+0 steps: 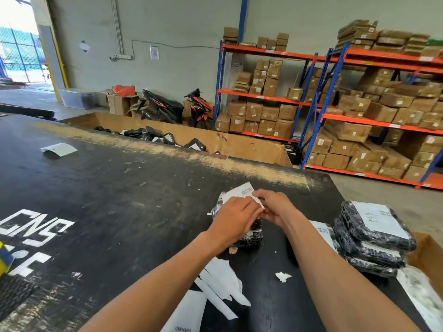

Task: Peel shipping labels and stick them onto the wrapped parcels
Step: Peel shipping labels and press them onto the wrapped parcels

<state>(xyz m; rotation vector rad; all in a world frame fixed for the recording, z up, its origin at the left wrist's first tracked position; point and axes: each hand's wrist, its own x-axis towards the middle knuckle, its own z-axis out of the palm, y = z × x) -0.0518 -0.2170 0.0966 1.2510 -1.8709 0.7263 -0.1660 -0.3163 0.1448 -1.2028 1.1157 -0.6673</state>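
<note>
So the white printed shipping label (241,190) is right at the fingertips, held over a black bubble-wrapped parcel (249,232) that sits on the worn black tabletop (119,200) under both hands. Right hand (275,207) has its fingers curled in, pinching the label's near edge, and a thin white strip of backing (257,200) curls out between the two hands. Left hand (233,220) lies over the parcel with its fingers reaching onto the label, but whether they're pinching it or just pressing flat, I can't tell from this angle.

Just beside the right wrist, further right, there's a stack of black wrapped parcels with white labels (374,233). Below the wrists, nearer the body, torn white backing sheets (220,291) are scattered about. Way past the fingertips, a big brown cardboard bin (239,144) holds more black parcels, and behind that stand orange-and-blue shelving racks (318,104) loaded with brown boxes, plus a parked black-and-red scooter (200,109).
</note>
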